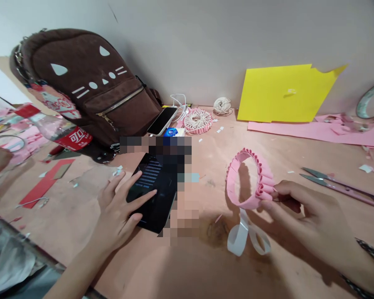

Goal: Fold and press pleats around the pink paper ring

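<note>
My right hand (305, 216) pinches the edge of a pleated pink paper ring (235, 174) at the table's middle right. A looped white paper strip (241, 236) hangs below the ring, apparently attached to it. My left hand (120, 207) rests with spread fingers on the dark screen of a black phone (152, 193), which lies on the table. A blurred, pixelated patch hides part of the phone and the table. Pink-handled scissors (339, 187) lie shut to the right, beyond my right hand.
A brown cat-faced backpack (87, 87) leans on the wall behind a Coca-Cola bottle (62, 132). Along the back lie a second phone (162, 120), a white-and-pink woven ring (198, 120), twine (222, 106), yellow card (283, 93) and pink paper (314, 133). Paper scraps litter the table.
</note>
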The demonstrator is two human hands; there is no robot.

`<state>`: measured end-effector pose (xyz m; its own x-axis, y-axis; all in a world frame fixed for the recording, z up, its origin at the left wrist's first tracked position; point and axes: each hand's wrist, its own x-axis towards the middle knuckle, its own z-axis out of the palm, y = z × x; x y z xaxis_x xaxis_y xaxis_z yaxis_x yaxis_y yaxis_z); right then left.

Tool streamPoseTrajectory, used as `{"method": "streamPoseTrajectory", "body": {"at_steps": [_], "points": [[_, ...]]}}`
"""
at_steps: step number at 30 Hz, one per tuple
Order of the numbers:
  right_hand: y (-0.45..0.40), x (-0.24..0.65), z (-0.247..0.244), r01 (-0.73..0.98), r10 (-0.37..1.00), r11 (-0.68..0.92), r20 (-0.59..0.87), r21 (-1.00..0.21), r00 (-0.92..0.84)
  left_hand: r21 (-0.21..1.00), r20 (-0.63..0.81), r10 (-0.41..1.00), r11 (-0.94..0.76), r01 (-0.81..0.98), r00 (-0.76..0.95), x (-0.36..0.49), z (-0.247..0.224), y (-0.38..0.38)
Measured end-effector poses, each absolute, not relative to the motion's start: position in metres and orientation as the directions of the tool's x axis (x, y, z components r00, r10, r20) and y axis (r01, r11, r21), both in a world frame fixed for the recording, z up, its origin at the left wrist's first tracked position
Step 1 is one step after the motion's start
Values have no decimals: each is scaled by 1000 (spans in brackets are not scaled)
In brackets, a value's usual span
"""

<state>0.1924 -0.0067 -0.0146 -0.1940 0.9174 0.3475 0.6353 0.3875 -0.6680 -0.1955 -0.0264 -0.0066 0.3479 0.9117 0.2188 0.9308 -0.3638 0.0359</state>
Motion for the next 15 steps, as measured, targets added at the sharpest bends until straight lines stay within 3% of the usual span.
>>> {"method": "streamPoseTrajectory", "body": {"at_steps": [7, 15], "points": [[-7, 190, -13, 630, 913, 397, 355, -667, -200, 76, 275, 899, -375, 924, 342, -199, -4, -32], [-8, 189, -9, 619, 912, 403, 350, -674, -213, 35, 259, 889, -398, 917, 377, -198, -7, -30]]}}
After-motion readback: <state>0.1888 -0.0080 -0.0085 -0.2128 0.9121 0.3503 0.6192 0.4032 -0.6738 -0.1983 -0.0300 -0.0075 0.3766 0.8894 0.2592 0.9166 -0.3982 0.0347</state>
